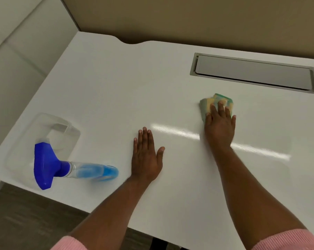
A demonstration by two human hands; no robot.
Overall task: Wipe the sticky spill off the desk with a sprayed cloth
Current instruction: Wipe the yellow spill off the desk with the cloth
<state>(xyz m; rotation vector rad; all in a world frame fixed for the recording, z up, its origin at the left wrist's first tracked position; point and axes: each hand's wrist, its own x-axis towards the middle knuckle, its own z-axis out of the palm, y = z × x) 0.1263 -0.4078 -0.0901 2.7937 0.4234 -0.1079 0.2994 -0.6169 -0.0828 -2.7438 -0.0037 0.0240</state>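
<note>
— What's nearest to us?

— Two pink sleeves (287, 239) at the bottom edge, bare forearms reaching out over the white desk (116, 87). The left hand (146, 156) lies flat on the desktop, palm down, fingers stretched and together, thumb out to the side. It holds nothing.

— And the spray bottle?

— The spray bottle (62, 166) sits to the left of that hand, close to the desk's near edge, apart from it. Blue trigger head, clear body with blue liquid. Just beyond it there is a clear plastic container (44, 127), hard to make out.

— Where's the cloth?

— Farther out, on the right. The cloth (215, 103), green and yellow, is bunched up on the desk, and the right hand (220, 125) presses down on top of it with spread fingers. The palm covers its near part; the far part sticks out past the fingertips. It is pressing, not clenching.

— Any spill visible?

— I cannot tell; only a bright streak of reflected light crosses the surface near the wrist.

— Beyond that?

— A grey hatch (253, 73) set into the desk, then the tan wall (188, 18).
</note>
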